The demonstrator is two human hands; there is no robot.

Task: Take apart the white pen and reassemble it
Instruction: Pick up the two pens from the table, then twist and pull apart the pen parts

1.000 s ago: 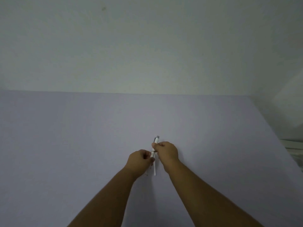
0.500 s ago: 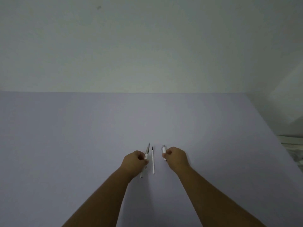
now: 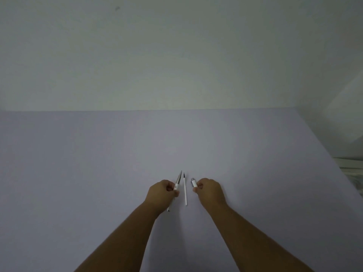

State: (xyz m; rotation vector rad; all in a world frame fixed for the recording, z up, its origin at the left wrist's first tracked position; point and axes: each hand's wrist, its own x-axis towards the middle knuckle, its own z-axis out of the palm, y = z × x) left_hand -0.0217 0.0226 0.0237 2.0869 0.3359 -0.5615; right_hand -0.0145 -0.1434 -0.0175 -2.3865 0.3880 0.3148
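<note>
- Now in three pieces, the white pen is spread across a pale lilac tabletop point(image 3: 98, 173), smooth and matte.
- A person's left hand point(image 3: 162, 194) is curled in a closed grip round the pen barrel point(image 3: 177, 183), a slim white tube ending in a tapered silvery tip that points away from the person and leans slightly right; its white back end shows below the fist.
- Between the hands, the refill point(image 3: 185, 191) lies loose on the tabletop: a thin, straight white rod with a dark point at its far end, touching neither hand.
- The right hand point(image 3: 211, 190) pinches the pen cap end point(image 3: 193, 182), a short white stub with a grey, rounded top, between thumb and fingertips.
- Both bare forearms reach in from the near edge, angled towards each other, hands low near the surface.
- Bare surface runs wide on every side to the far edge at a plain off-white wall point(image 3: 176, 55); the right edge slants away.
</note>
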